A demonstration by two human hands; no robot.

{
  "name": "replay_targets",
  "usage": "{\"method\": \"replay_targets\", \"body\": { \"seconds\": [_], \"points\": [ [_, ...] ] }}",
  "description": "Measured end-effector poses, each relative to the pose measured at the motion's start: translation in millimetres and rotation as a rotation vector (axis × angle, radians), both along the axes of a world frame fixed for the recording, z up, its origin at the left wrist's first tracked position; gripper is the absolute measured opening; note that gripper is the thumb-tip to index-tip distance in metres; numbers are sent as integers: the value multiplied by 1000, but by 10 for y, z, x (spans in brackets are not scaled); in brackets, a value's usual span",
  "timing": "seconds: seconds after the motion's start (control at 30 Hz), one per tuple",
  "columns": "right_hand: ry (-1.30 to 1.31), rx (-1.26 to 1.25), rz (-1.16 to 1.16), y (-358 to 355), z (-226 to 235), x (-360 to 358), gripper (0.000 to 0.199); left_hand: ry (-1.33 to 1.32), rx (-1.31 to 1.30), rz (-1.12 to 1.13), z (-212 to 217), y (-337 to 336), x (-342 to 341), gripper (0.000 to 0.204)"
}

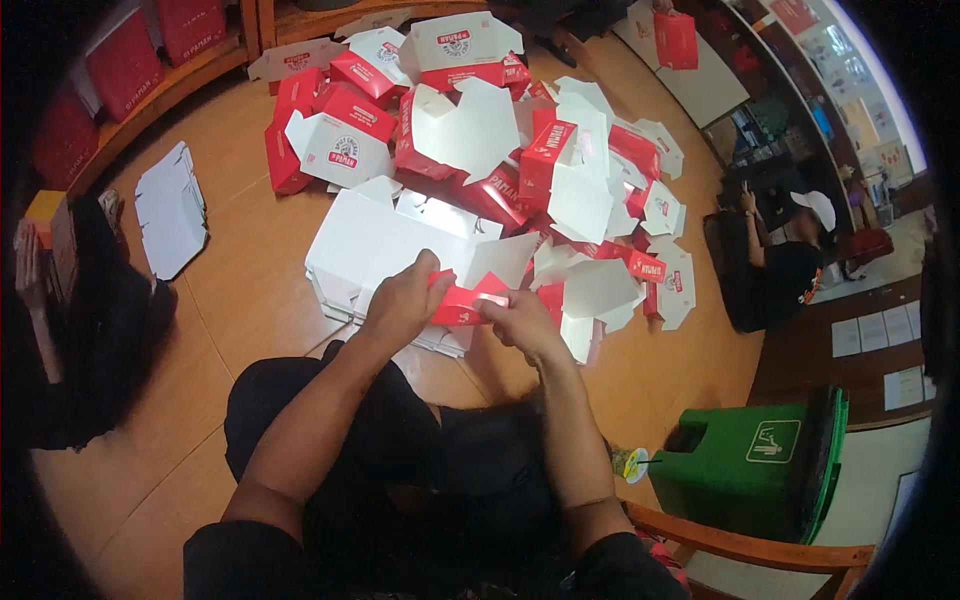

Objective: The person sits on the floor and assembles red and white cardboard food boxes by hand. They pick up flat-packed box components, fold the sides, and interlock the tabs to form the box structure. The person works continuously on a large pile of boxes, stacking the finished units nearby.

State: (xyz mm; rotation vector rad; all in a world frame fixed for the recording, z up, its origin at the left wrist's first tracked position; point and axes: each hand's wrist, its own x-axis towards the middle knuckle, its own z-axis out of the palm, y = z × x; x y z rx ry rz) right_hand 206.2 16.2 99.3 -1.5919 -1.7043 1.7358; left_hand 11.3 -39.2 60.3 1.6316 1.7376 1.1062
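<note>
Both my left hand (402, 302) and right hand (522, 320) pinch one red-and-white carton blank (462, 300); uneven pressure risks tearing its flap.

We stretch both bare arms out in front of us. Our left hand (403, 300) and right hand (522, 322) sit close together, fingers curled in a pinching grip.

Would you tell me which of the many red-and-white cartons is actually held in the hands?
The half-folded carton nearest the person, pinched between left hand and right hand; the others lie untouched on the floor.
</note>
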Motion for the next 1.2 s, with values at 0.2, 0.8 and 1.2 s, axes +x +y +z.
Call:
{"method": "replay_targets", "body": {
  "seconds": [0.2, 0.8, 1.2],
  "points": [
    [-53, 219, 121, -62, 32, -43, 21, 143, -101, -313, 132, -29, -53, 35],
    [-127, 677, -485, 111, -832, -39, 32, 72, -171, -78, -156, 116, -150, 44],
    [-51, 805, -15, -108, -426, -167, 26, 9, -186, -303, -74, 53, -208, 42]
  ]
}}
